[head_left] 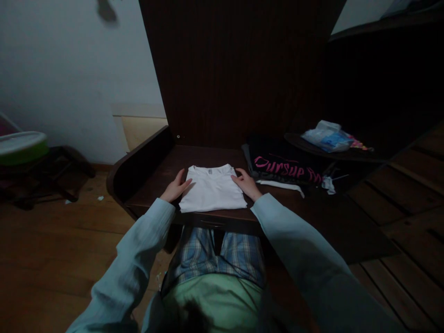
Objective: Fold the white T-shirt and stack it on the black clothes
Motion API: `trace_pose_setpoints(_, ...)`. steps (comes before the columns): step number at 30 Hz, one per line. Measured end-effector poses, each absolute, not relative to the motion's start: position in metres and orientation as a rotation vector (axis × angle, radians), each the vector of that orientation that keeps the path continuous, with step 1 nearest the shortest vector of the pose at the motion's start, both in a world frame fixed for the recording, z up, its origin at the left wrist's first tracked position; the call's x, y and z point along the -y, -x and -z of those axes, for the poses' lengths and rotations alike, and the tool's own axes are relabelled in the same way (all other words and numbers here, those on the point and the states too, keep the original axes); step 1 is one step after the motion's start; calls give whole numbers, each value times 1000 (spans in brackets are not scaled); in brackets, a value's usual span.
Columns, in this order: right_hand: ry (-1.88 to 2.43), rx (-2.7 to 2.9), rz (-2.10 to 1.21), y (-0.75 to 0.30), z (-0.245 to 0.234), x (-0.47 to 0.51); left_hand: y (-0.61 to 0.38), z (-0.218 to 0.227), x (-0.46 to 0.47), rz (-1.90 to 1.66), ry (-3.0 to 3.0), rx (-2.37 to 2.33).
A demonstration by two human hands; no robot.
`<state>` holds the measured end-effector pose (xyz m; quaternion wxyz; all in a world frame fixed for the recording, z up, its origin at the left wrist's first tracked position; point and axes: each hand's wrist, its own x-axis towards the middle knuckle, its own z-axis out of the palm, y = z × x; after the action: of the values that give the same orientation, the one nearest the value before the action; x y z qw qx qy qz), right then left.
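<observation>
A white shirt (213, 189), folded into a neat rectangle, lies flat on the dark wooden desk top (152, 185) with its collar toward the back. My left hand (176, 187) rests at the shirt's left edge, thumb and fingers apart. At the right edge is my right hand (247, 183), its fingers spread and touching the cloth near the collar's corner. Neither hand grips the fabric. To the right of my right hand sits a dark folded garment (284, 162) with pink lettering.
A pale strip (282, 186) lies before the dark garment. Farther right, a plastic package (328, 136) rests on a rounded shelf (294, 138). The desk has a raised left side panel (138, 155) and a tall back panel (243, 69). A green-and-white basin (24, 148) stands at far left.
</observation>
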<state>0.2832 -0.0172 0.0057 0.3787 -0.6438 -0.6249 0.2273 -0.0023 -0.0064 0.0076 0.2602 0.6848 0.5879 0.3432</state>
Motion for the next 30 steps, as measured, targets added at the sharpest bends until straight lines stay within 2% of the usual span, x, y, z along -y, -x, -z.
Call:
trace_pose_setpoints(3,1582,1775,-465,-281,-2,33,1,-8,27,-812,-1948,-1605)
trace_pose_setpoints(6,1577,1904,-372,-276,0,43,-7,-6,32,-872,-1997,-1527)
trace_pose_setpoints(11,1571,1968,-408,-268,-10,42,-23,-10,24,-968,-1778,-1490)
trace_pose_setpoints(17,1371,1947,-357,-278,-66,21,-51,-72,18,-1197,-1572,-1333)
trace_pose_setpoints(24,1363,1768,-47,-381,-153,-5,-135,-145,-18,-1455,-1805,-978)
trace_pose_setpoints(30,1567,1678,21,-485,-165,-9,-228,-150,-53,-1290,-2016,-778)
